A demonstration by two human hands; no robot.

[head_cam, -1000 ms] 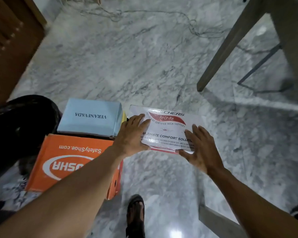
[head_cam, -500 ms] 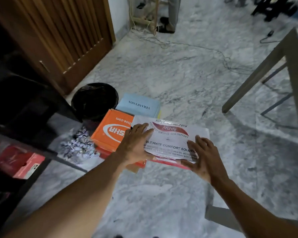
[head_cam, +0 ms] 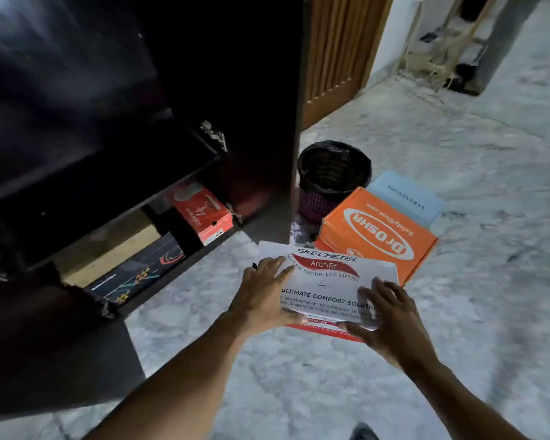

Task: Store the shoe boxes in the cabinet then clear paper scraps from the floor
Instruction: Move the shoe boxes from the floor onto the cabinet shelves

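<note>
I hold a white Skechers shoe box above the marble floor, my left hand on its left side and my right hand on its right front corner. To the left stands the dark open cabinet. On its bottom shelf lie a red shoe box and a dark patterned box. An orange shoe box and a light blue shoe box sit on the floor behind the held box. Paper scraps lie by the cabinet's corner, partly hidden.
A black mesh waste bin stands next to the cabinet's right side. A brown slatted door is behind it. Cables and a wooden stand are at the far right. Open marble floor lies below my arms.
The white box has come up off the floor with both hands on it. My view has swung left, so the open cabinet and its bottom shelf now fill the left side.
</note>
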